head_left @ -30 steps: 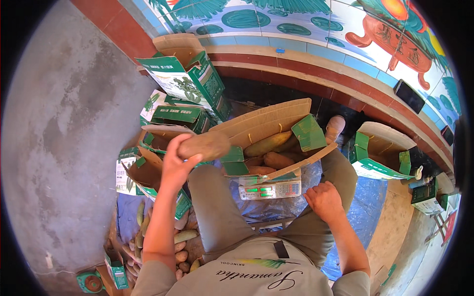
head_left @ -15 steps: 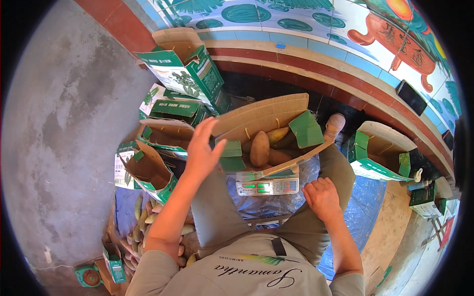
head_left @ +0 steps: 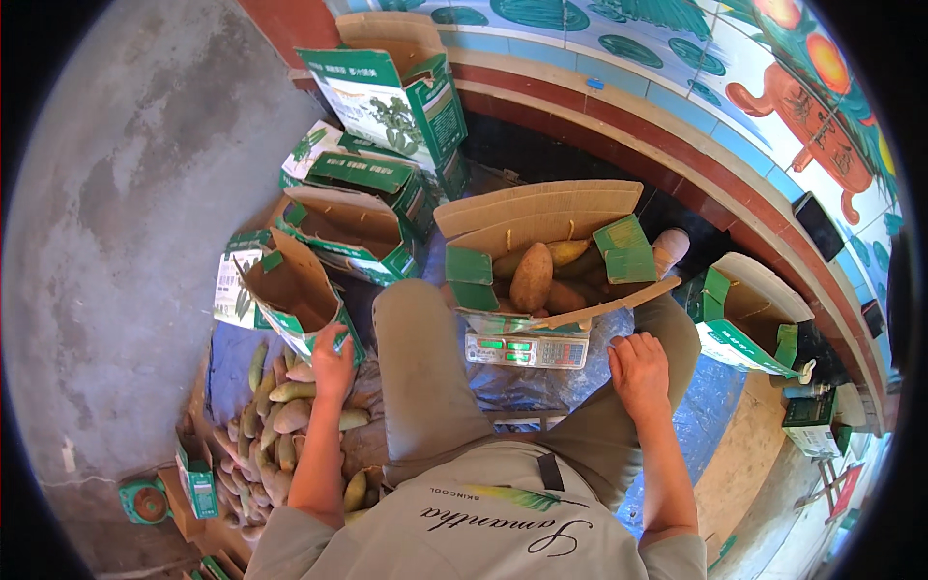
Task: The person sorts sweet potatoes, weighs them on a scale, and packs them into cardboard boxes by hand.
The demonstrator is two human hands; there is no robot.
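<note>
At the left, my left hand [head_left: 332, 369] is closed at the near rim of an open green-and-white carton [head_left: 345, 324], its fingertips at the edge. My right hand [head_left: 640, 372] rests on my right thigh, fingers curled, with nothing visible in it. Between my knees a larger open carton [head_left: 541, 213] stands on a digital scale [head_left: 527, 349] with lit green displays. Inside it lie several tubers, among them a big brown one [head_left: 532, 277] and a yellowish one [head_left: 567, 252]. A heap of long brown and greenish tubers [head_left: 271, 425] lies beside my left forearm.
More open cartons stand at the far left, including a tall one [head_left: 387, 92] and a low one [head_left: 353, 232]. Another carton [head_left: 744, 319] stands at the right. Blue plastic sheeting [head_left: 701, 406] covers part of the floor. The tiled wall [head_left: 667, 87] runs along the back.
My left hand has left the large carton's left side and moved left and nearer, to the smaller carton's rim. My right hand stays on my thigh. The view has shifted slightly.
</note>
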